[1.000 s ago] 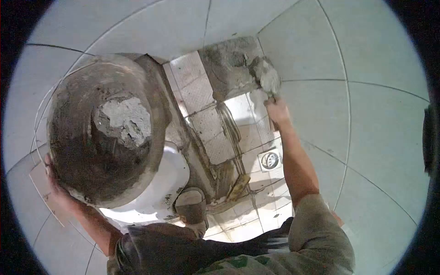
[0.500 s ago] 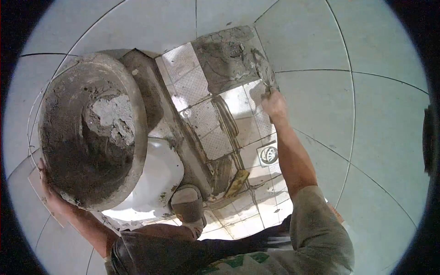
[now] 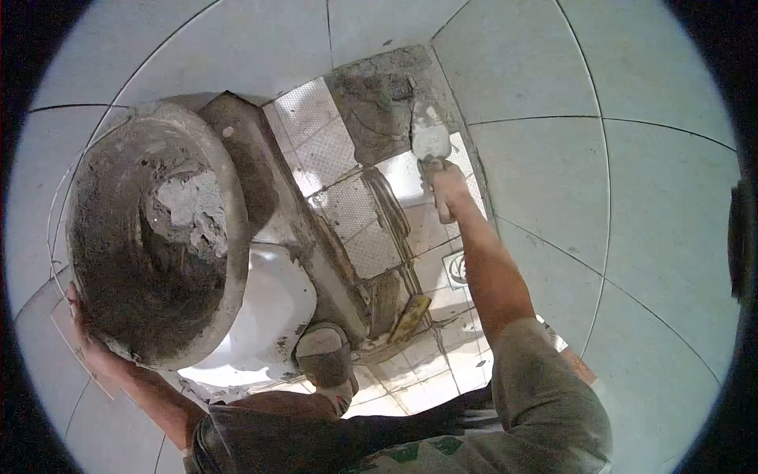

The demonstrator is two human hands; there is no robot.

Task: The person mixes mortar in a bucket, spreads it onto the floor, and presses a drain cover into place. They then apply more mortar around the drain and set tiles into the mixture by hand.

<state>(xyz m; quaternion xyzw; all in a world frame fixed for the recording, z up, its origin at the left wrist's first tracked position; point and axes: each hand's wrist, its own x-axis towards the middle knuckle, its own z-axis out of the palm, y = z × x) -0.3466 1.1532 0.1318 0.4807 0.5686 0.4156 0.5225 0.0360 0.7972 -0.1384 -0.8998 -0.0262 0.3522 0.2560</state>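
Head view: right hand [image 3: 447, 188], fingers closed on a trowel [image 3: 430, 141], spreads mortar onto the bare floor patch [image 3: 377, 107] beside the wall. Left hand [image 3: 83, 336] grips the mortar pan [image 3: 154, 237] aloft. Judged next: level the bed evenly.

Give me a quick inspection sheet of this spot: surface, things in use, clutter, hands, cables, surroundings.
Surface: small textured floor tiles, wet and mortar-streaked; a bare mortar patch in the corner.
Job's things: trowel with its blade at the patch edge; mortar pan holding a pale lump of mix.
Clutter: a yellowish object lying on the floor; a round floor drain.
Hands: right hand grips the trowel handle; left hand supports the pan from beneath.
Cables: nothing seen.
Surroundings: large pale wall tiles; white fixture below the pan; the person's shoe.
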